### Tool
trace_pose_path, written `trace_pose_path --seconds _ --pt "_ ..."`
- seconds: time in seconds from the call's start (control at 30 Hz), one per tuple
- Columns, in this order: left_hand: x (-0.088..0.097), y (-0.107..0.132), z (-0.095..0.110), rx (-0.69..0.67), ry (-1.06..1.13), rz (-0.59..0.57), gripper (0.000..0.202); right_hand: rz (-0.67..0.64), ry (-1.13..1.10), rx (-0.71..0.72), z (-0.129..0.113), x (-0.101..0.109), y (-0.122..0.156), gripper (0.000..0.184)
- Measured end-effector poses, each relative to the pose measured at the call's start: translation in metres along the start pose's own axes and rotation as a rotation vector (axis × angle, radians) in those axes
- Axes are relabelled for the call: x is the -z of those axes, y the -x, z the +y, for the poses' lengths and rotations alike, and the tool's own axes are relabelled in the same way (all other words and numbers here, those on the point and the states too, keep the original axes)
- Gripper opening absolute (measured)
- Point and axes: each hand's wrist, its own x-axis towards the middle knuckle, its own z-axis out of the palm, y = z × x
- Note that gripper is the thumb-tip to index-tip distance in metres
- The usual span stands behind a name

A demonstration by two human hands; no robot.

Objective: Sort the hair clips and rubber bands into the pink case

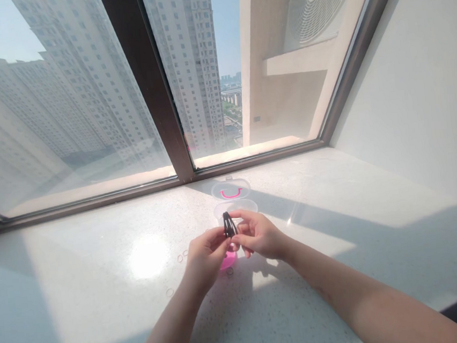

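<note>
A bundle of black hair ties [229, 225] is held up between both hands over the windowsill. My left hand [208, 253] pinches its lower left side between thumb and fingers. On the other side, the fingers and thumb of my right hand [261, 234] grip its top and lower right. Below the hands lies a bright pink round item [228, 260], partly hidden by them. Just beyond stands an open clear plastic case, its raised lid [230, 189] bearing a pink curved handle [231, 194]; my hands cover part of the case's base [240, 208].
Several small thin rings lie on the speckled white sill [115, 301], among them one ring [170, 292] to the left and a dark one [230, 271] near the pink item. A brown window frame [159, 86] borders the back, and a white wall [415, 94] rises at right.
</note>
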Motion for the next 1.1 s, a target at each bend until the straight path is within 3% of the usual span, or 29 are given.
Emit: trace_pose_path --seconds 0.2,0.4,0.5,0.7,0.87,1.1 --pt "0.0023 0.0004 0.0004 -0.065 -0.056 -0.03 0.026 -0.02 0.057 -0.028 -0.0036 0.0014 -0.0012 0.046" --pt "0.0015 0.0 0.0021 -0.003 -0.014 -0.048 0.028 -0.006 0.086 -0.054 -0.0048 0.0023 -0.002 0.041" --pt "0.0018 -0.0021 0.0026 0.022 -0.004 -0.065 0.026 -0.013 0.08 -0.068 -0.0055 0.0029 -0.0026 0.038" --pt "0.003 -0.0073 0.0007 -0.086 0.003 -0.033 0.016 -0.043 0.065 -0.111 -0.0034 0.005 -0.0031 0.039" --pt "0.0028 -0.0061 0.0001 -0.064 0.003 -0.057 0.018 -0.075 0.036 -0.123 -0.004 0.0038 -0.0038 0.038" --pt "0.004 -0.0047 -0.0045 -0.045 -0.065 -0.092 0.019 -0.135 0.136 -0.156 -0.0087 0.0062 -0.0035 0.017"
